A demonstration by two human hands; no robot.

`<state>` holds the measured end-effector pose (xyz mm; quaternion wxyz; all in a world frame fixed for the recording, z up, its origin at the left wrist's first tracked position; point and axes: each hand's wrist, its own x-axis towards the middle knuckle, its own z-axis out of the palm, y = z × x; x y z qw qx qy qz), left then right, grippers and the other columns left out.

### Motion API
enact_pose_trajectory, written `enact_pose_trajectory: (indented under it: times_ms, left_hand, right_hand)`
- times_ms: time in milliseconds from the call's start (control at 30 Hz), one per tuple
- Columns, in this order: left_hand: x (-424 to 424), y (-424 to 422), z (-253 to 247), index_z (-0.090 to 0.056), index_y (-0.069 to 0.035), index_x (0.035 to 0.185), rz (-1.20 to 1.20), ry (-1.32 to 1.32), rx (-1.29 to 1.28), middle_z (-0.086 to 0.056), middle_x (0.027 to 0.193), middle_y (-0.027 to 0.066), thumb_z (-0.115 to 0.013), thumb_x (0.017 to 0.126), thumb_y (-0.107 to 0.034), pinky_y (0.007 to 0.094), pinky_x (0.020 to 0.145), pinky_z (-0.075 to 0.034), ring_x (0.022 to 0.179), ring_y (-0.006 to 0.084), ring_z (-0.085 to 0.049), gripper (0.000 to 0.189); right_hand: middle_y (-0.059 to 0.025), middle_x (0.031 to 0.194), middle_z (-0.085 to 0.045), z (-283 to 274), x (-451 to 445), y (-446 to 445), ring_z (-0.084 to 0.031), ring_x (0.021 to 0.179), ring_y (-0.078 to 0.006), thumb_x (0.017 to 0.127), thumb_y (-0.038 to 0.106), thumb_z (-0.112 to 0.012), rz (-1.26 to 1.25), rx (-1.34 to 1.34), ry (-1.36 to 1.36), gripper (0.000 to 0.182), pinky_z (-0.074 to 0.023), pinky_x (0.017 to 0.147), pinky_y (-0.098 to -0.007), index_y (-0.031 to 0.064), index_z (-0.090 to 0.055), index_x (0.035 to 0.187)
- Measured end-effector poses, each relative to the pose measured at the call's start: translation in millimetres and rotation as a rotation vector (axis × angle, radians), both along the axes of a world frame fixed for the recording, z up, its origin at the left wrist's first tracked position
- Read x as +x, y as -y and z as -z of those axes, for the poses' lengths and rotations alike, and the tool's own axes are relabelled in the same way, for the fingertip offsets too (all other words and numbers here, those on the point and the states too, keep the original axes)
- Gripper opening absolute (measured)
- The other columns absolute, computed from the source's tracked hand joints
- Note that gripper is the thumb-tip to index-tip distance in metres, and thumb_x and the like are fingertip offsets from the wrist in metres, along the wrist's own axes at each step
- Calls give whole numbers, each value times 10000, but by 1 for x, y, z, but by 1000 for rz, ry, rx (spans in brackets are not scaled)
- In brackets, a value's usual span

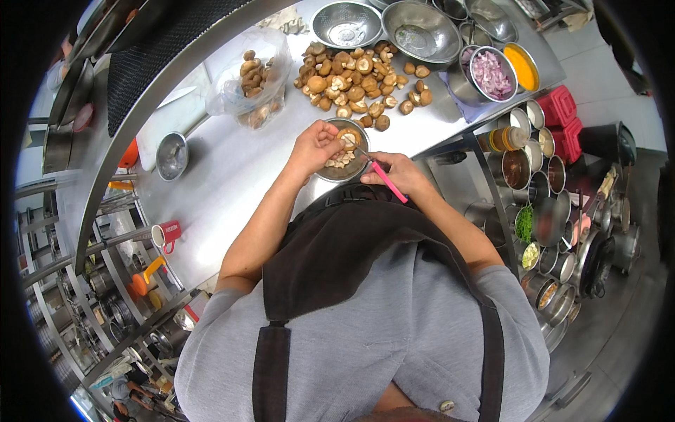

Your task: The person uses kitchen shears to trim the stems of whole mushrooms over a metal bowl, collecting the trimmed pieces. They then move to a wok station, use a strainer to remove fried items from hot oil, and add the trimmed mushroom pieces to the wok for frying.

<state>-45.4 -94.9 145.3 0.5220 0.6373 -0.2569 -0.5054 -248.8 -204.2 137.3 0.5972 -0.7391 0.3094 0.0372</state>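
Between the fingers of my left hand (315, 150) is a brown mushroom (349, 138), its pale underside and stem facing up. My right hand (399, 173) grips a small tool with a pink handle (389, 182); its thin metal end reaches the mushroom's stem, and whether it is a knife or scissors I cannot tell. Both are above a steel bowl (337, 175) that holds pale cut stem pieces (341, 160). Just beyond the bowl lies a large heap of whole mushrooms (356, 79). A clear plastic bag (274, 58) with more mushrooms lies left of the heap.
Beyond the heap are a perforated steel bowl (345, 24) and a wide steel bowl (422, 31). Chopped onions (493, 75) fill a container at right, beside an orange one (521, 66). At left are a small bowl (172, 156), a knife (176, 96) on a white board (184, 118) and a red mug (166, 233).
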Motion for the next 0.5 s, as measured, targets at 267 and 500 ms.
enact_pose_trajectory:
  times_ms: [267, 500]
  left_hand:
    - [2, 0, -9, -537, -4, 999, 6, -16, -14, -659, 828, 75, -625, 878, -49, 227, 623, -481, 731, 108, -630, 156]
    - [2, 0, -10, -542, 1, 1009, -7, -22, -5, -659, 823, 82, -618, 877, -44, 228, 629, -490, 718, 117, -637, 159]
  right_hand:
    - [-100, 793, -690, -36, 11, -8, -612, 694, -148, 744, 310, -786, 87, 13, -22, 474, -493, 693, -298, 32, -663, 1107]
    - [-95, 730, -659, -31, 8, -2, -597, 655, -167, 715, 388, -794, 23, -144, -14, 539, -489, 668, -312, 47, -662, 1111]
